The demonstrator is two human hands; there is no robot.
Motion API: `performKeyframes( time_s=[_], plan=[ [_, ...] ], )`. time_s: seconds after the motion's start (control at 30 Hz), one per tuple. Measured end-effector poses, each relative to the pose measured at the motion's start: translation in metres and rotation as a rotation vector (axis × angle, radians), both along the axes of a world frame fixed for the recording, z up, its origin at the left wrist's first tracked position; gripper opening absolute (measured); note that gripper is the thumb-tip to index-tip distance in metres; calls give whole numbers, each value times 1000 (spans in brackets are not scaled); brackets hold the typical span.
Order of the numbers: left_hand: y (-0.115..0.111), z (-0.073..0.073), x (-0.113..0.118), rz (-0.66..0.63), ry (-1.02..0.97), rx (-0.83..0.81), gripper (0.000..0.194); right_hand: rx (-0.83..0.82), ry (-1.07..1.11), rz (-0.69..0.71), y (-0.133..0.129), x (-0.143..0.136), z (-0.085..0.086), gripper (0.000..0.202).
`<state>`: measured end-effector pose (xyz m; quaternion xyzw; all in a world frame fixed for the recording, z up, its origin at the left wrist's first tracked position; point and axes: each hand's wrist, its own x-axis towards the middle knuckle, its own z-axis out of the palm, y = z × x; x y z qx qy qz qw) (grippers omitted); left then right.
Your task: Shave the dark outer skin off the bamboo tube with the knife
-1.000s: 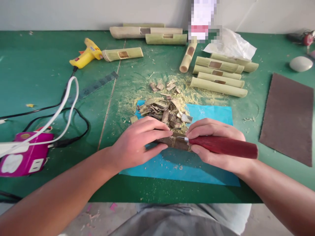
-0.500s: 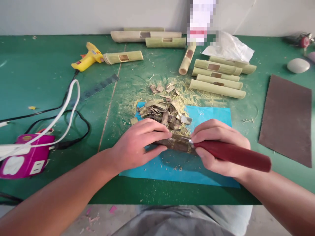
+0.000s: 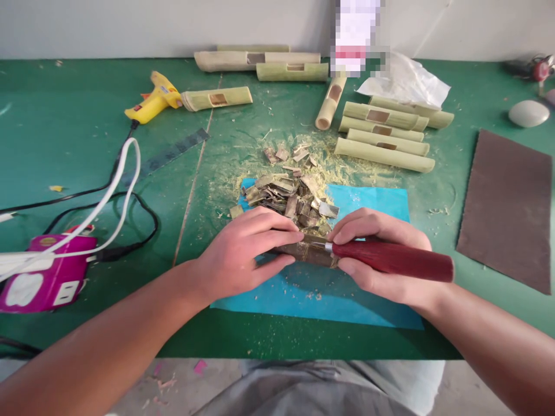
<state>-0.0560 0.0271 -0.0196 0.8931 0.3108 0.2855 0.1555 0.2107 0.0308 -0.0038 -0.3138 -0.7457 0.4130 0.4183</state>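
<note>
A dark brown bamboo tube [image 3: 310, 253] lies crosswise over the blue sheet [image 3: 347, 300]. Its left end is gripped by my left hand [image 3: 249, 248]. My right hand [image 3: 385, 254] holds a tool with a dark red handle [image 3: 394, 261]; the thin metal tip points left and touches the tube's upper side. The fingers of my right hand are also at the tube's right end, which they partly hide. Behind the tube is a heap of bamboo chips [image 3: 290, 196] with yellowish shavings around it.
Cut bamboo tubes [image 3: 385, 156] are grouped at the back right, others [image 3: 292, 72] by the wall. At left are a yellow glue gun [image 3: 154, 101], a ruler [image 3: 173, 151], cables and a magenta power strip [image 3: 47, 277]. A brown sheet [image 3: 507, 214] lies at right.
The red handle has moved left and swung closer to level, its tip now farther left along the tube. My right hand shifted slightly left with it; my left hand stays about where it was.
</note>
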Motion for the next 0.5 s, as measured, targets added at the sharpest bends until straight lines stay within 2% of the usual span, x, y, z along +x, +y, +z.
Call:
performKeyframes(
  time_s=[0.27, 0.5],
  plan=[
    [0, 1, 0, 3, 6, 4, 20, 26, -6, 32, 2, -2, 3, 16],
    [0, -1, 0, -2, 1, -2, 20, -6, -31, 3, 1, -3, 2, 16]
  ],
)
